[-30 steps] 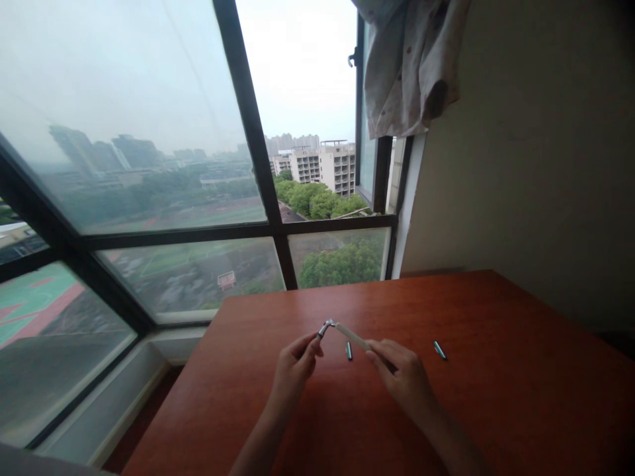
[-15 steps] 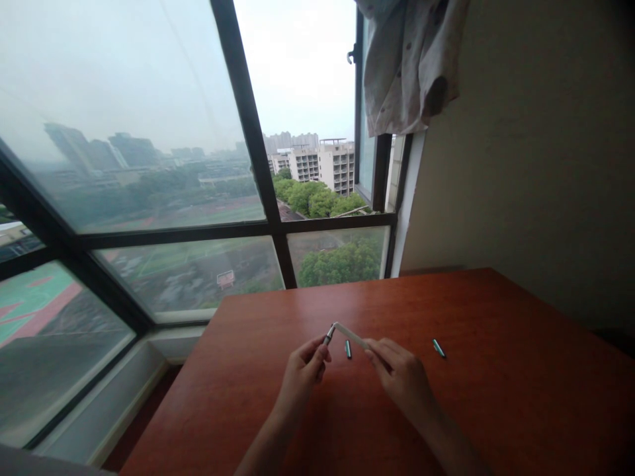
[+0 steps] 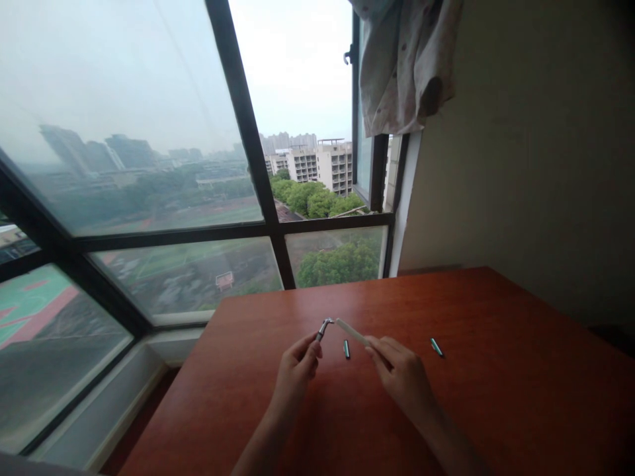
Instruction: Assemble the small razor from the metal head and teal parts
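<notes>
My left hand is closed around a razor handle with a bare, bent metal neck at its upper end. In my right hand, the fingers pinch a slim, pale stick, perhaps a brush; its kind is not clear. Its far tip points at the metal neck, with a small gap between them. Below the stick, a dark and green razor head lies on the table between my hands. Another razor head of the same colours rests to the right of my right hand.
Both hands are above a reddish-brown wooden table. Large windows with dark frames stand behind and to the left. A light garment hangs at the upper right, by a plain wall.
My left hand has drawn back slightly left with the razor handle, so its metal neck has come away from the stick's tip. The right hand has hardly moved.
</notes>
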Motion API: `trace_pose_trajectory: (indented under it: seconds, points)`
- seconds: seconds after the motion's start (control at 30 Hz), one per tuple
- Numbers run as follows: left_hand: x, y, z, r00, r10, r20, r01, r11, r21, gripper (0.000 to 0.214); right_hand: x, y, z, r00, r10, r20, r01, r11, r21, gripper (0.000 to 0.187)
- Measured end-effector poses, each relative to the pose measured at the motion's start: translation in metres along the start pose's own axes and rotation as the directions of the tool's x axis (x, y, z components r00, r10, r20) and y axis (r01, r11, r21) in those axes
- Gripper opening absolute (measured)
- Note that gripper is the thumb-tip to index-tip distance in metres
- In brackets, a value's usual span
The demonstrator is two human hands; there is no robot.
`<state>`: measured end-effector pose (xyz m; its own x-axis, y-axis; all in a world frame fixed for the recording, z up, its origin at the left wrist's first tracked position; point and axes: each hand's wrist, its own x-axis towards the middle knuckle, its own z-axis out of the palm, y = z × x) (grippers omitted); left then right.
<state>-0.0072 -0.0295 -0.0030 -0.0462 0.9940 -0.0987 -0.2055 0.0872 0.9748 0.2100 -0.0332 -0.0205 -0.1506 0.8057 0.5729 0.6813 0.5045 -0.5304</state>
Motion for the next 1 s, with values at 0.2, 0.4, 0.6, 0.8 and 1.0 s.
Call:
trace_pose_trajectory:
  seconds: [0.2, 0.4, 0.6, 0.8, 1.0]
  points:
    - [-0.0027, -0.0010, 0.0044, 0.999, -0.028, 0.044, 0.028, 0.999, 0.019, 0.052, 0.0012, -0.0067, -0.0013, 0.999, -0.024, 0.037, 0.022, 0.998, 0.055, 0.026]
    - [-0.0017, -0.0016, 0.0044, 0.997, -0.055, 0.062, 0.055, 0.998, -0.009, 0.050, 0.0027, -0.0082, -0.0041, 0.998, -0.016, 0.056, 0.015, 0.999, 0.030, 0.027]
    - [-0.0011, 0.0022, 0.0026, 0.992, -0.098, 0.074, 0.104, 0.991, -0.083, 0.047, 0.0040, -0.0053, -0.0060, 1.000, 0.000, 0.009, -0.001, 0.999, 0.041, 0.028]
    - [-0.0067, 0.0055, 0.0060, 0.954, -0.213, 0.209, 0.245, 0.959, -0.142, 0.045, 0.0043, -0.0057, -0.0067, 0.999, 0.005, 0.037, -0.009, 0.993, 0.121, 0.028]
    - [-0.0095, 0.0073, 0.0075, 0.923, -0.260, 0.285, 0.312, 0.938, -0.153, 0.041, 0.0053, -0.0056, -0.0065, 0.999, -0.006, 0.039, 0.001, 0.994, 0.110, 0.028]
